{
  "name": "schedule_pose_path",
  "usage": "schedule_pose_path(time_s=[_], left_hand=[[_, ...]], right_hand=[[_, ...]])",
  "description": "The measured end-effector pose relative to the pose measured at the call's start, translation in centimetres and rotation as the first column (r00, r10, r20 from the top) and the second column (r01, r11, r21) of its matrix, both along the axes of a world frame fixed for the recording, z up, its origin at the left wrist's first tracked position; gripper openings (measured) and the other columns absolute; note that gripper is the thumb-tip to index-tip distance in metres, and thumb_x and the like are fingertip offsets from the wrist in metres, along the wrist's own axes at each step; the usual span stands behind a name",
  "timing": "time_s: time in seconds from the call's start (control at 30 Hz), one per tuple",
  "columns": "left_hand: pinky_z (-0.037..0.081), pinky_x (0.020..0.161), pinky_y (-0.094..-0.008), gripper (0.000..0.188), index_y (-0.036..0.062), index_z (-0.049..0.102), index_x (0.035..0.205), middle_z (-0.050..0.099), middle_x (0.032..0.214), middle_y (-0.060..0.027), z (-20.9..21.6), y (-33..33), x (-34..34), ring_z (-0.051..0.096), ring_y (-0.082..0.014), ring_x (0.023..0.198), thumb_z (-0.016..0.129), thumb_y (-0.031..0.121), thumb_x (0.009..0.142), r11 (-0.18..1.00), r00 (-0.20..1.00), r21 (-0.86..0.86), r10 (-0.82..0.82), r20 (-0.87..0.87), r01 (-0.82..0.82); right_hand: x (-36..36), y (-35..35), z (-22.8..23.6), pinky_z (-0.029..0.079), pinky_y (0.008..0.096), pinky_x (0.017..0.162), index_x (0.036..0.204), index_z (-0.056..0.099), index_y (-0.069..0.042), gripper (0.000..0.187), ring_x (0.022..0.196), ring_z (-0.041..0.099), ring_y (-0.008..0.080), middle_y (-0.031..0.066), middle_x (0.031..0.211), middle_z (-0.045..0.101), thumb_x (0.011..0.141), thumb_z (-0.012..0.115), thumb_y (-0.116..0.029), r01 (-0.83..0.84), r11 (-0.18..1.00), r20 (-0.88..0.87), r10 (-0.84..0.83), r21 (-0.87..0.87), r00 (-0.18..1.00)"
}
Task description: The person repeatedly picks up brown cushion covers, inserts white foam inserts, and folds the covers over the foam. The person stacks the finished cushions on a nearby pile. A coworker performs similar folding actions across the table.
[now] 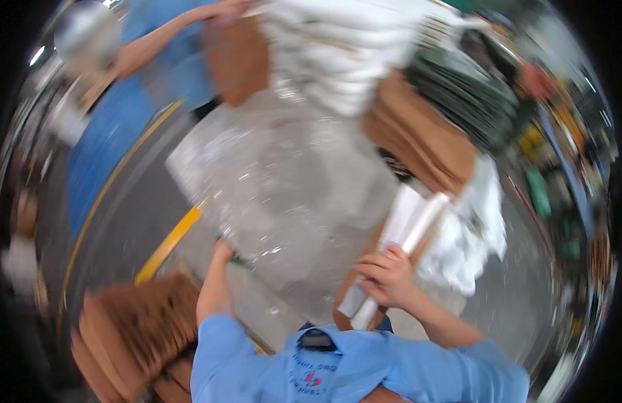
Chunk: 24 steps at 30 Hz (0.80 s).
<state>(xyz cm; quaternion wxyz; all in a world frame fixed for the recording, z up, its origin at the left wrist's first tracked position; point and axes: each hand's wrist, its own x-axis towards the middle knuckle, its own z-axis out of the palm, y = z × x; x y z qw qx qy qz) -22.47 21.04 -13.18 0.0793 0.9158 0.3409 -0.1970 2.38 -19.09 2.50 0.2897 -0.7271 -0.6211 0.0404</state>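
Observation:
A large clear plastic sheet [277, 181] is spread over the surface in front of me, wrinkled and shiny. My left hand [223, 249] is closed at its near left edge, where motion blurs the fingers. Something small and green [238, 259] shows beside that hand. On my right, my right hand [389, 275] curls its fingers over a long white roll [426, 218]. A flat white piece [403, 211] lies alongside the roll, with brown cardboard [344, 295] under them.
Beyond the sheet stand a stack of white folded bundles [344, 47], brown cardboard pieces [421, 134] and dark green folded material [465, 94]. White plastic [465, 235] hangs at the right. More cardboard [133, 329] stands at lower left. Across from me a co-worker's hand [227, 12] touches brown cardboard [238, 60].

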Motion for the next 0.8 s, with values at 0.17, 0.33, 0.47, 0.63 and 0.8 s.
schedule_pose_path(time_s=[0.17,0.33,0.47,0.63,0.8], left_hand=[[0.055,0.095,-0.0509,0.039,0.0029,0.076,0.115,0.071,0.124,-0.0235,2.8,-1.3,1.0,0.067,-0.0416,0.114,0.069,0.031,0.089,0.767,0.740,-0.085,0.638,0.213,-0.637],[0.052,0.099,-0.0465,0.034,0.0026,0.069,0.127,0.064,0.134,-0.0235,4.8,-1.5,0.8,0.064,-0.0372,0.118,0.063,0.022,0.101,0.608,0.369,0.034,0.435,0.821,-0.793],[0.051,0.098,-0.0385,0.033,-0.0008,0.062,0.134,0.070,0.122,-0.0167,6.1,-5.6,9.5,0.066,-0.0247,0.113,0.055,0.020,0.109,0.866,0.122,-0.426,0.467,0.876,-0.260],[0.046,0.103,-0.0296,0.036,0.0000,0.062,0.137,0.074,0.121,-0.0110,13.4,-18.9,28.6,0.065,-0.0163,0.115,0.055,0.023,0.110,0.605,0.423,-0.640,0.481,0.768,0.474],[0.041,0.111,-0.0317,0.040,0.0010,0.060,0.142,0.066,0.137,-0.0077,15.0,-25.1,41.0,0.055,-0.0155,0.130,0.054,0.024,0.109,0.192,0.727,-0.763,0.232,0.647,0.618]], right_hand=[[0.1,-0.4,0.0,0.042,0.0460,0.101,0.101,0.075,-0.016,0.026,0.096,0.068,0.0195,-0.0009,0.105,0.073,0.079,0.082,-0.028,0.016,0.997,-0.053,-0.012,0.081,0.999],[-0.1,-0.5,-0.3,0.042,0.0444,0.101,0.100,0.076,-0.016,0.024,0.093,0.068,0.0202,-0.0004,0.100,0.073,0.081,0.082,-0.029,0.023,0.991,-0.061,-0.015,0.130,0.998],[-0.2,-0.5,-0.7,0.041,0.0440,0.098,0.100,0.076,-0.015,0.023,0.091,0.068,0.0219,0.0016,0.092,0.072,0.085,0.079,-0.031,0.002,0.999,-0.087,0.003,0.052,0.996],[0.0,-1.2,-1.4,0.041,0.0446,0.096,0.102,0.076,-0.014,0.026,0.090,0.068,0.0242,0.0040,0.088,0.071,0.088,0.076,-0.035,-0.006,1.000,-0.109,0.008,0.013,0.994],[-0.1,-0.5,-0.7,0.041,0.0438,0.095,0.104,0.076,-0.013,0.027,0.092,0.067,0.0260,0.0048,0.088,0.071,0.090,0.074,-0.036,-0.093,0.995,-0.079,0.094,0.026,0.992]])
